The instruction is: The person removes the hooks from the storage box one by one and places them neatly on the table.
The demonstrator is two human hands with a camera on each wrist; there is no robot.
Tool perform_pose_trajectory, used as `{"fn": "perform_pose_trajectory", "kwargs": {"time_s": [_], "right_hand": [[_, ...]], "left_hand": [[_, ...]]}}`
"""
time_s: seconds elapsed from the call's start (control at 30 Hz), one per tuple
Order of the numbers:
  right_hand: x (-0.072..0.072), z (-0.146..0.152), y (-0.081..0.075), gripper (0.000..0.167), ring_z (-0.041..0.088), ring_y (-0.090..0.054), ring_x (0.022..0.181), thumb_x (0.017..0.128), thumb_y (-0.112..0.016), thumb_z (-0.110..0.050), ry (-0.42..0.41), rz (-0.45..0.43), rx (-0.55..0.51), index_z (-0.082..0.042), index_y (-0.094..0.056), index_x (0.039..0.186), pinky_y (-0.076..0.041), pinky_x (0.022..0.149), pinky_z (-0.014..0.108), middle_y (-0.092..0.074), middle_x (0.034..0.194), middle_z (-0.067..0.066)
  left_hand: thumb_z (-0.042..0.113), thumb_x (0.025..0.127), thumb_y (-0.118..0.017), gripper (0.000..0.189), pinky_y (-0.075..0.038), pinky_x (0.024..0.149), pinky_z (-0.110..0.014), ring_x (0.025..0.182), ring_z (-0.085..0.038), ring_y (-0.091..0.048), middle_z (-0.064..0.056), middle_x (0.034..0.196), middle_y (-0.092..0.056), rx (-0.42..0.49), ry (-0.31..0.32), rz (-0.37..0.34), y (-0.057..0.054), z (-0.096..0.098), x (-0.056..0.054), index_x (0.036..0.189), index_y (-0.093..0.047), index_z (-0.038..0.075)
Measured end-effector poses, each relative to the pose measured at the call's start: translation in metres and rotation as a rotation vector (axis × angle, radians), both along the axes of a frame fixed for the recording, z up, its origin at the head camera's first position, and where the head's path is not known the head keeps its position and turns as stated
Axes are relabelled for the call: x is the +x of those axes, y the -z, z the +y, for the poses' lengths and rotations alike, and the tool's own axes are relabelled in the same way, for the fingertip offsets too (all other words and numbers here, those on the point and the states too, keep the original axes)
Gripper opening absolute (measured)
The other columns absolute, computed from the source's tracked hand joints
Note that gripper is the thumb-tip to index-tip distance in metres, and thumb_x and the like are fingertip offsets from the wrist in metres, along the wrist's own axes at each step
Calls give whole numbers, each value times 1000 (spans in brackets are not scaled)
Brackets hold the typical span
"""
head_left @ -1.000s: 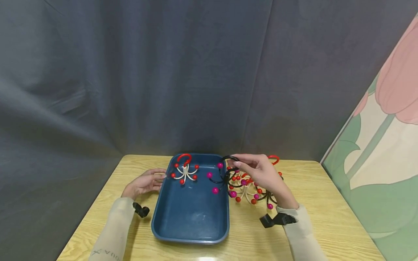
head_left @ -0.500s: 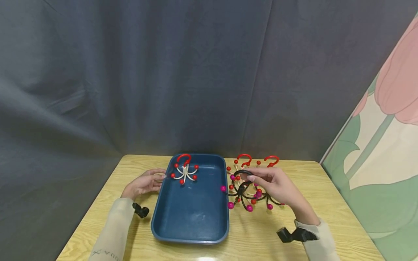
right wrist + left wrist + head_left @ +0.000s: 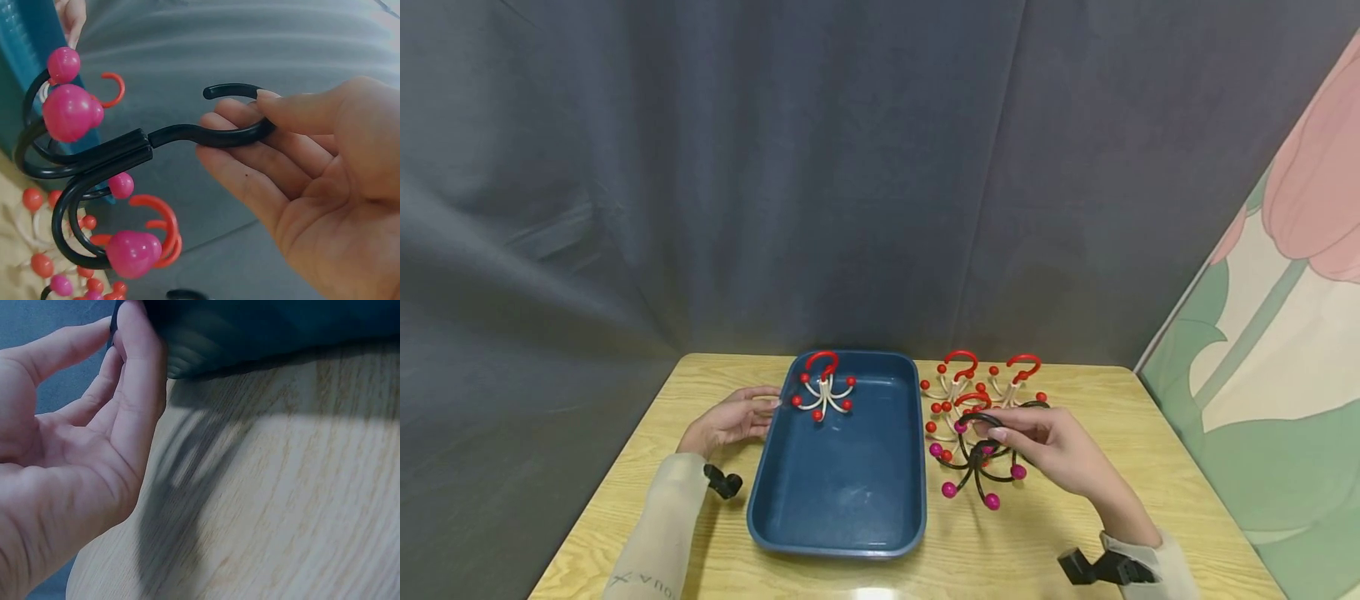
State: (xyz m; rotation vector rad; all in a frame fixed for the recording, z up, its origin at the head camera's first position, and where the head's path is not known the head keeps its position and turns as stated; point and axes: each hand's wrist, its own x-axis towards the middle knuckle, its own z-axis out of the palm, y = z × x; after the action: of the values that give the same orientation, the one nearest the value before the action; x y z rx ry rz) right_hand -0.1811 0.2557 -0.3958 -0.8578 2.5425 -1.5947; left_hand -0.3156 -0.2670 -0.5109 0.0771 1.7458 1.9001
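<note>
My right hand (image 3: 1063, 457) pinches the curved top of a black claw hook (image 3: 976, 458) between thumb and fingers. In the right wrist view the hook's shaft (image 3: 119, 151) points left, its curled prongs tipped with pink balls. From the head it overlaps a group of cream claw hooks with red tops and red balls, among them one near the tray (image 3: 955, 388) and one behind my hand (image 3: 1011, 390). My left hand (image 3: 730, 423) holds the left rim of the blue tray (image 3: 837, 552) between thumb and fingers. One cream hook (image 3: 824, 392) stands at the tray's far left.
Part of another black hook (image 3: 1036, 405) shows behind my right hand. The light wooden table (image 3: 1150, 492) carries everything. A dark curtain (image 3: 850, 183) hangs along its back edge, and a flower-patterned panel (image 3: 1285, 333) stands at the right.
My right hand has carried the black hook from over the tray's right edge to the right and nearer, over the table. The left hand stays at the tray rim.
</note>
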Motion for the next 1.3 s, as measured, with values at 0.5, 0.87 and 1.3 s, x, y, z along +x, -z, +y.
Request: {"fn": "perform_pose_trajectory", "kwargs": {"time_s": [0.5, 0.87, 1.3], "right_hand": [[3, 10, 35, 35, 10, -77, 105, 104, -65, -13, 48, -122, 61, 3, -67, 135, -59, 85, 17, -78, 119, 17], [-6, 7, 53, 34, 9, -77, 107, 104, -65, -12, 40, -165, 18, 4, -68, 134, -59, 79, 20, -77, 119, 22], [-22, 12, 67, 35, 4, -75, 109, 105, -64, -15, 37, -178, 1, 3, -68, 135, -60, 86, 20, -76, 123, 21]], "left_hand": [[13, 109, -58, 49, -64, 78, -29, 90, -15, -77, -2, 107, -80, -11, -20, -15, 2, -1, 0, 153, -41, -1], [14, 109, -56, 50, -64, 78, -27, 90, -13, -77, 0, 106, -79, 6, -3, -6, 1, -2, 0, 154, -39, -2], [13, 110, -54, 47, -64, 78, -28, 89, -13, -77, -1, 106, -79, 2, -11, -3, 3, 2, 0, 153, -40, -1]]}}
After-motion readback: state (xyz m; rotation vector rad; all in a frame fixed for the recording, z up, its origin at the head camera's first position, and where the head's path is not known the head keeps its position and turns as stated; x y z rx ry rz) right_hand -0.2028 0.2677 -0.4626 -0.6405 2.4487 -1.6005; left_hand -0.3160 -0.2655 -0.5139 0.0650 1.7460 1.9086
